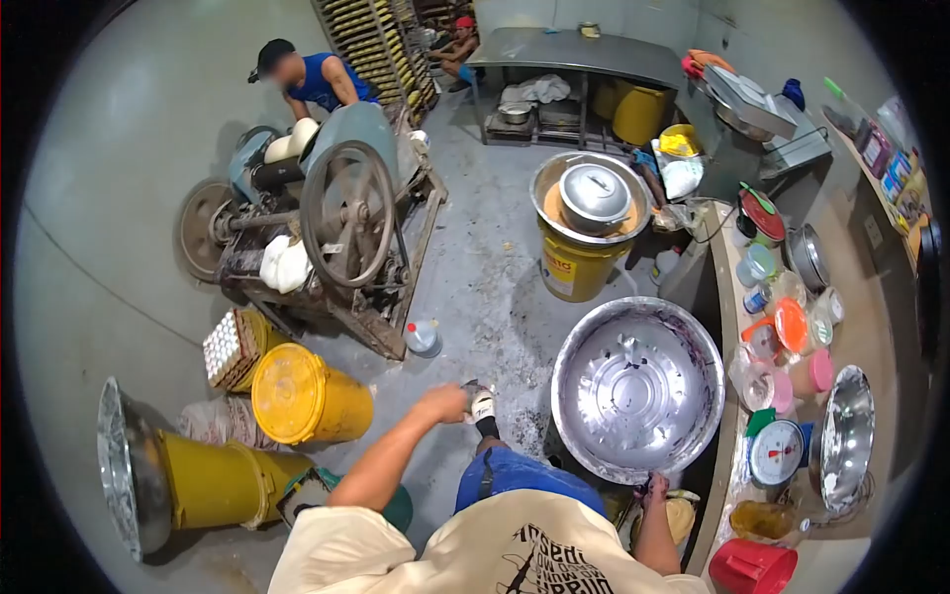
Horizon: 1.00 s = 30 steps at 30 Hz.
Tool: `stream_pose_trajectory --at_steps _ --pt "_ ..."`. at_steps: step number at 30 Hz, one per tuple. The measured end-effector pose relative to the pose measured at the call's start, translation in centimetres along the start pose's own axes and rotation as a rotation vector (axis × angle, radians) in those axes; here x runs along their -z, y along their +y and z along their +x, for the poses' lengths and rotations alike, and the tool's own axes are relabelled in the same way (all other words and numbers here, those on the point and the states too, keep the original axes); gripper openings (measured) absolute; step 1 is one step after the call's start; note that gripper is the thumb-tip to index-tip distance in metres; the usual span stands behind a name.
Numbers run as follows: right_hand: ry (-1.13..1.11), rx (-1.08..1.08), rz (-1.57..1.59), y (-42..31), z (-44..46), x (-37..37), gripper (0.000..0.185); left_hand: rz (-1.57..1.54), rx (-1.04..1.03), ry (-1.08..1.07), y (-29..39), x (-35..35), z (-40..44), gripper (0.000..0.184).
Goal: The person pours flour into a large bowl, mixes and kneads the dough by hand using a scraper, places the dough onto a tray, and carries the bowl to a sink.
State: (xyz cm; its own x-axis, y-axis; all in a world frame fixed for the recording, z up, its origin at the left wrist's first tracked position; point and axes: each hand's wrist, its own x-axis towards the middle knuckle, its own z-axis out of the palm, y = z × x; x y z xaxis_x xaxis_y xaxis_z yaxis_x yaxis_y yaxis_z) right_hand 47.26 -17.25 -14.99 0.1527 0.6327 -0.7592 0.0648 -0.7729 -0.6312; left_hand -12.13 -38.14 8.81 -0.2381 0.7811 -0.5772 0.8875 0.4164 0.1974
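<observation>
A large metal basin (pixel 633 391) with dark purple smears along its rim and inner wall stands in front of me on the right. My right hand (pixel 653 486), with dark stains on it, is closed at the near rim of the basin. My left hand (pixel 445 404) is held out over the floor, its fingers closed around a small dark grey thing that I cannot make out. Just past that hand, my shoe (pixel 483 406) shows on the floor. Nothing of the left hand touches the basin.
A machine with large wheels (pixel 351 213) stands ahead left, a person (pixel 332 79) leaning over it. Yellow buckets (pixel 297 391) and egg trays (pixel 230 346) sit left. A lidded pot (pixel 596 193) rests ahead. A scale (pixel 777 452) and containers line the right counter (pixel 737 346).
</observation>
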Motion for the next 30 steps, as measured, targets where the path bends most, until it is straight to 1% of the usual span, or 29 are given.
stream_pose_trajectory --at_steps 2,4,6,8,9,10,12,13,14,16,18,19,21,23,25,27,30 --pt "0.011 -0.010 0.018 -0.1 0.0 -0.1 0.046 -0.569 -0.036 0.133 -2.5 -1.4 -2.3 0.048" --pt "0.023 -0.018 0.017 0.0 0.0 -0.3 0.045 -0.490 0.206 0.221 -4.9 -5.6 -3.4 0.049" --pt "0.049 -0.006 -0.030 0.2 0.7 -0.6 0.040 -0.378 0.271 0.315 -4.5 -7.8 -5.3 0.051" --pt "0.073 0.003 -0.078 0.6 1.3 -0.5 0.035 -0.478 0.257 0.258 -6.6 -13.7 -4.8 0.049" --pt "0.080 0.009 -0.105 1.0 1.9 -0.5 0.033 -0.621 0.318 0.141 -8.1 -17.7 -3.9 0.046" --pt "0.054 0.042 -0.093 2.5 4.2 0.0 0.037 -0.758 0.380 0.019 -9.1 -21.0 -3.7 0.044" --pt "0.083 0.020 -0.049 1.1 1.5 -1.1 0.037 -1.123 0.525 -0.153 -8.3 -23.9 -6.4 0.043" --pt "0.099 0.011 -0.023 0.0 0.4 -1.6 0.038 -1.120 0.538 -0.212 -8.8 -26.5 -7.3 0.043" --pt "0.102 0.041 -0.063 0.2 0.4 -1.5 0.039 -1.112 0.551 -0.273 -9.3 -28.0 -7.9 0.043" --pt "0.056 0.061 -0.042 0.1 -0.5 -1.1 0.039 -0.916 0.558 -0.370 -8.2 -27.6 -9.9 0.038" --pt "0.021 0.040 -0.037 0.7 -0.2 -0.9 0.043 -1.036 0.593 -0.324 -7.9 -27.7 -11.2 0.033" --pt "0.001 0.138 0.000 2.0 0.3 -0.7 0.046 -1.098 0.610 -0.300 -8.0 -27.7 -11.4 0.030" --pt "-0.020 0.015 0.031 -0.6 -2.4 -1.8 0.049 -1.154 0.627 -0.267 -7.9 -26.5 -11.0 0.027" --pt "0.029 0.067 0.041 -1.8 -3.9 -3.3 0.049 -1.186 0.665 -0.205 -7.7 -25.0 -9.9 0.025" --pt "-0.097 0.064 0.148 -0.9 -3.1 -3.6 0.054 -1.165 0.614 -0.160 -7.8 -23.6 -8.4 0.027" --pt "-0.017 0.059 0.190 0.9 -2.1 -3.8 0.057 -1.146 0.574 -0.151 -7.3 -21.9 -7.9 0.029" --pt "0.164 -0.068 0.206 0.9 -3.8 -4.9 0.060 -1.117 0.519 -0.160 -7.2 -19.5 -6.3 0.031"
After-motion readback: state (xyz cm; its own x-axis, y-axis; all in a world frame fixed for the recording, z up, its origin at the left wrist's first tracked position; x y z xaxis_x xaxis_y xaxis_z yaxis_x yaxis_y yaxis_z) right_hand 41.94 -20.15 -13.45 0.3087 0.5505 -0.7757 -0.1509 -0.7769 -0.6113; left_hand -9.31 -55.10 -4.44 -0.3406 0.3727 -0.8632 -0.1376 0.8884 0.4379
